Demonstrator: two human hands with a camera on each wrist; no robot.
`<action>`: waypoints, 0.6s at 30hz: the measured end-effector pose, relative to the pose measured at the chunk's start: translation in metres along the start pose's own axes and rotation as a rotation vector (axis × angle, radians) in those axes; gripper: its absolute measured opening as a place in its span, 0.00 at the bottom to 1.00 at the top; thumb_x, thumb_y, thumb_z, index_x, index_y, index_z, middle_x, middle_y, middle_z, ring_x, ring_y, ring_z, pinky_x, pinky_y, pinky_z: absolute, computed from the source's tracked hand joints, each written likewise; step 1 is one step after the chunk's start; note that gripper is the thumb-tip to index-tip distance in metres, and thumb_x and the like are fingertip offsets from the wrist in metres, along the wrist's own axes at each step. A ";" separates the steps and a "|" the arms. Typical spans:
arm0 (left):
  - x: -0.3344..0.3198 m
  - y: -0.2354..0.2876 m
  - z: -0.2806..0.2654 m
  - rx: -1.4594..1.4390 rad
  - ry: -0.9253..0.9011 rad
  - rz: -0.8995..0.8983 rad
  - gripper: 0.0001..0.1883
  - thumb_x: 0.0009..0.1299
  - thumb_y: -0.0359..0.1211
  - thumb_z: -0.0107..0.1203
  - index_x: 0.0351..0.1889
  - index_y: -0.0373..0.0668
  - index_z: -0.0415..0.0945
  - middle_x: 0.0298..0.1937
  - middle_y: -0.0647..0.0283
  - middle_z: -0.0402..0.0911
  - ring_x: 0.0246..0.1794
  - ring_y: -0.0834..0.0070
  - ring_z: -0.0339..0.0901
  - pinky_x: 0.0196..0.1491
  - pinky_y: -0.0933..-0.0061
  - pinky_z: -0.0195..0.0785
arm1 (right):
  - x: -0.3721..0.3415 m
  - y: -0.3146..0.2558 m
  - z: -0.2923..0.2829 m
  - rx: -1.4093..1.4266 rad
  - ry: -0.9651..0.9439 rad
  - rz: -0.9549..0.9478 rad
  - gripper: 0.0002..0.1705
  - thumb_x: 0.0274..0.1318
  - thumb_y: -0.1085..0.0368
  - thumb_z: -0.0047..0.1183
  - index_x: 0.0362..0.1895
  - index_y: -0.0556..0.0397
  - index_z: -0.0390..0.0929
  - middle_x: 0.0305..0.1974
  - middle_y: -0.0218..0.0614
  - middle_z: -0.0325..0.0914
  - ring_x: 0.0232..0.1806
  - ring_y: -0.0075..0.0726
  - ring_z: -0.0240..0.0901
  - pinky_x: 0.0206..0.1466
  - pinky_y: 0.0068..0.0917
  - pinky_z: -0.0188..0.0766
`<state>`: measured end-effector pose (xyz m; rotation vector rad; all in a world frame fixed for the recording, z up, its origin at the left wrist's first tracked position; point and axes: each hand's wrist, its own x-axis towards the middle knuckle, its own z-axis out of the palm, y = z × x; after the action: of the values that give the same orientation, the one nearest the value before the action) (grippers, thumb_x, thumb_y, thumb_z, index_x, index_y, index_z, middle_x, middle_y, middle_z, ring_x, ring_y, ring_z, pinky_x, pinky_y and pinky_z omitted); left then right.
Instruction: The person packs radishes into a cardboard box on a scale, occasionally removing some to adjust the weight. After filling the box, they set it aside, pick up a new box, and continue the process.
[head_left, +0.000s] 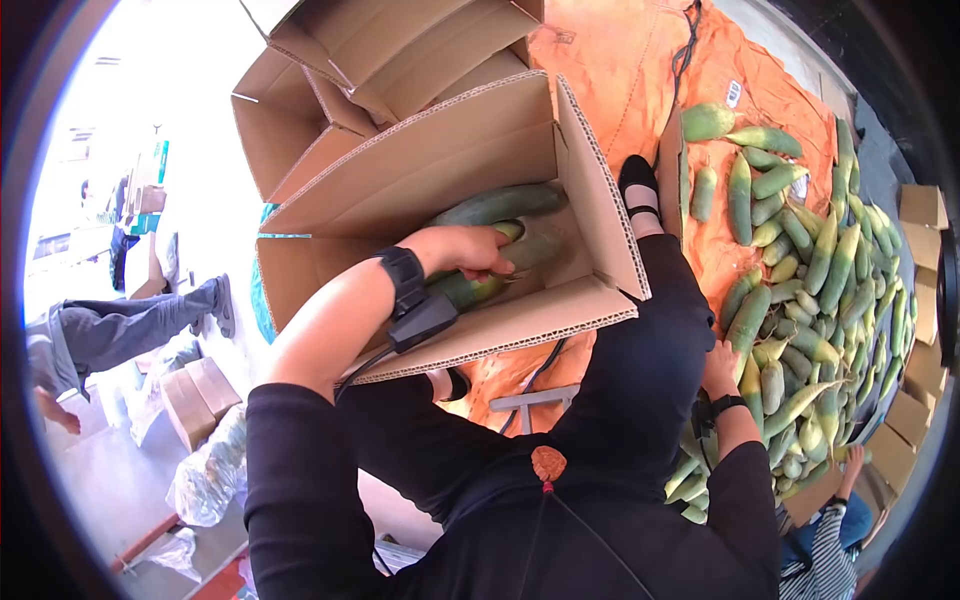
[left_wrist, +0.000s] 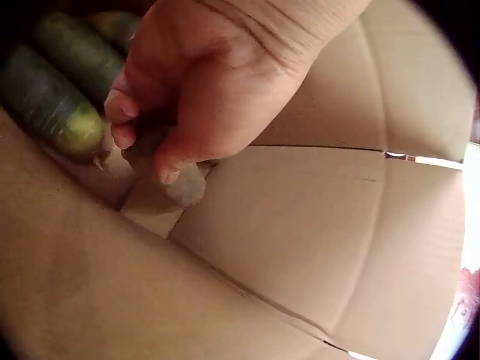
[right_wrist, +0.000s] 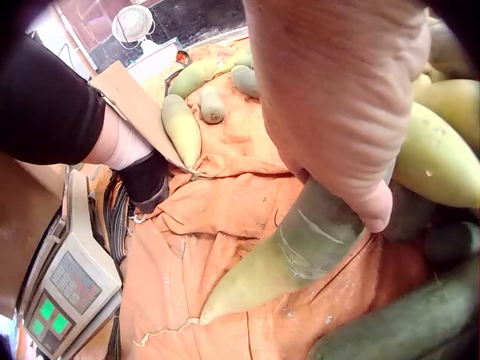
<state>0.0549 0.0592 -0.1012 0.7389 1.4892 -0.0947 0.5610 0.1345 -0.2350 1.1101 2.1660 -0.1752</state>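
Observation:
In the head view my left hand reaches down into an open cardboard box. Its fingers and thumb curl round a green radish, whose blunt end pokes out below the thumb in the left wrist view; the palm hides the rest. Other long green radishes lie on the box floor beside this hand. At the edge of the radish pile, my right hand grips a thick green radish from above. That radish tapers to a pale tip with a thin root, over orange cloth.
A large pile of green radishes covers the cloth on the right. Further open boxes stand behind the working box. A weighing scale with lit green buttons sits near my foot. Other people are at the far left and lower right.

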 end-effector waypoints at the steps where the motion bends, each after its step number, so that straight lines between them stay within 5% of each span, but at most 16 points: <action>1: 0.008 -0.004 0.006 0.000 -0.041 0.029 0.19 0.69 0.36 0.52 0.57 0.42 0.69 0.33 0.69 0.73 0.28 0.82 0.70 0.30 0.78 0.65 | 0.000 0.002 -0.001 -0.024 -0.029 -0.011 0.20 0.49 0.55 0.52 0.47 0.45 0.74 0.44 0.38 0.74 0.51 0.48 0.68 0.47 0.45 0.70; 4: 0.024 -0.013 0.023 -0.007 -0.105 0.092 0.27 0.69 0.34 0.51 0.66 0.43 0.61 0.41 0.62 0.76 0.35 0.76 0.74 0.36 0.76 0.71 | 0.001 0.001 -0.014 -0.095 -0.111 -0.037 0.20 0.51 0.54 0.50 0.49 0.43 0.73 0.45 0.35 0.74 0.53 0.45 0.67 0.48 0.45 0.70; 6: 0.022 -0.008 0.026 0.104 -0.193 0.064 0.34 0.69 0.34 0.50 0.73 0.46 0.50 0.59 0.52 0.71 0.50 0.68 0.76 0.46 0.71 0.75 | 0.000 -0.004 -0.028 -0.018 -0.111 0.043 0.16 0.48 0.68 0.53 0.45 0.42 0.76 0.47 0.31 0.73 0.55 0.40 0.67 0.53 0.44 0.69; 9: 0.005 -0.001 0.014 0.307 -0.144 0.113 0.33 0.69 0.34 0.51 0.72 0.46 0.52 0.67 0.54 0.65 0.55 0.66 0.73 0.46 0.70 0.75 | -0.002 0.001 -0.046 -0.041 -0.108 0.093 0.16 0.48 0.68 0.53 0.45 0.44 0.76 0.48 0.32 0.72 0.55 0.42 0.67 0.51 0.43 0.71; 13: -0.047 0.017 -0.023 0.335 -0.011 0.113 0.31 0.69 0.38 0.51 0.70 0.46 0.56 0.69 0.57 0.62 0.57 0.67 0.71 0.47 0.70 0.74 | -0.018 0.030 -0.082 0.057 0.042 0.111 0.22 0.42 0.69 0.58 0.47 0.44 0.75 0.48 0.34 0.72 0.54 0.45 0.66 0.49 0.41 0.73; 15: -0.073 0.021 -0.039 0.332 0.037 0.164 0.29 0.70 0.40 0.50 0.69 0.45 0.59 0.67 0.57 0.66 0.53 0.68 0.73 0.48 0.70 0.73 | -0.031 0.043 -0.107 0.168 0.265 0.197 0.34 0.29 0.73 0.64 0.50 0.46 0.73 0.46 0.37 0.72 0.53 0.50 0.65 0.54 0.38 0.69; 18: -0.141 0.041 -0.044 0.285 0.156 0.232 0.27 0.69 0.37 0.51 0.66 0.43 0.62 0.61 0.58 0.72 0.48 0.71 0.75 0.49 0.72 0.72 | -0.050 0.060 -0.153 0.266 0.554 0.184 0.38 0.28 0.74 0.66 0.53 0.46 0.71 0.48 0.38 0.71 0.52 0.50 0.65 0.57 0.40 0.68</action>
<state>0.0201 0.0597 0.0477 1.1672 1.5438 -0.0751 0.5478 0.2015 -0.0773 1.6580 2.5507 -0.0772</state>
